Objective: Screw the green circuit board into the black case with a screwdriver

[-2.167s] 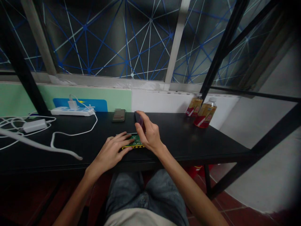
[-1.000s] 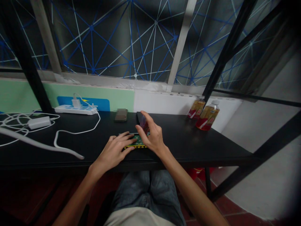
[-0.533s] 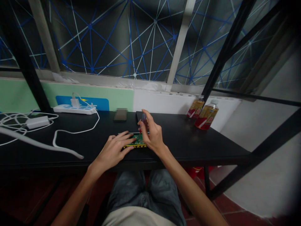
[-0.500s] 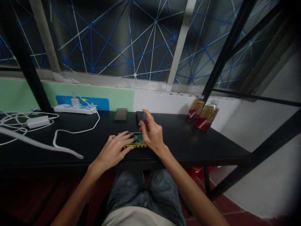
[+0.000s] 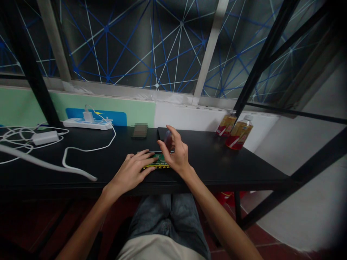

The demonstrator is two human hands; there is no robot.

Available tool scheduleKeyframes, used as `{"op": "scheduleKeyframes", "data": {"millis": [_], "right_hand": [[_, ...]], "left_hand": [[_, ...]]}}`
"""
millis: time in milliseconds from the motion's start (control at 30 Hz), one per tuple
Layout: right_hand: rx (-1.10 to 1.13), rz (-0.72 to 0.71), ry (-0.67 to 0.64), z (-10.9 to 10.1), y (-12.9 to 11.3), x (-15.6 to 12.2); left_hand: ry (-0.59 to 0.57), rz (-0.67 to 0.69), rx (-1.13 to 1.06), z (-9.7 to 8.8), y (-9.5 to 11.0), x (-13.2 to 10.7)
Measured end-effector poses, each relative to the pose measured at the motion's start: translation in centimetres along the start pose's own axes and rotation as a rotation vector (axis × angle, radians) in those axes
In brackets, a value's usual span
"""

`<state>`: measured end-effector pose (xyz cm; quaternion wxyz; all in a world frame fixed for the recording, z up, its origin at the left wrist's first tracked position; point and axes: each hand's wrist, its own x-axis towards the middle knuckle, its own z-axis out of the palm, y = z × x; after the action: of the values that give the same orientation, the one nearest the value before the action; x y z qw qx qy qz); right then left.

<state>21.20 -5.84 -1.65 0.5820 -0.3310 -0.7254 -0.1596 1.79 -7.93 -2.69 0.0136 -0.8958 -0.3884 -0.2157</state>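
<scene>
A green circuit board [image 5: 159, 157] with a yellow-and-black striped near edge lies on the black table. My left hand [image 5: 135, 167] rests flat over its left part, fingers spread across the board and thumb by the near edge. Above the board's right part is my right hand [image 5: 176, 151], its thumb and forefinger apart around the bluish-red, see-through handle of a screwdriver [image 5: 168, 139]. The handle stands roughly upright and looks blurred. I cannot make out the shaft or tip, and my right hand covers the board's right end.
Behind my right hand lies a flat black item [image 5: 162, 133], with a blurred-out dark object [image 5: 139, 130] left of it. White cables, an adapter [image 5: 45, 138] and a power strip [image 5: 88, 124] occupy the left. Two drink bottles [image 5: 239, 133] stand at the back right beside a black post.
The thumb and forefinger of my right hand have spread farther apart around the handle. The handle's red lower end and thin shaft no longer show. My left hand stays put on the board.
</scene>
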Motion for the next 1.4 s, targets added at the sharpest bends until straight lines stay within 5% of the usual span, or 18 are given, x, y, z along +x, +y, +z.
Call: {"op": "scheduleKeyframes", "data": {"millis": [600, 1400], "right_hand": [[0.142, 0.053, -0.060, -0.26, -0.04, 0.14], [-0.023, 0.013, -0.002, -0.39, -0.22, 0.13]], "left_hand": [[0.005, 0.005, 0.003, 0.00, -0.28, -0.04], [0.002, -0.002, -0.007, -0.18, -0.11, -0.07]]}}
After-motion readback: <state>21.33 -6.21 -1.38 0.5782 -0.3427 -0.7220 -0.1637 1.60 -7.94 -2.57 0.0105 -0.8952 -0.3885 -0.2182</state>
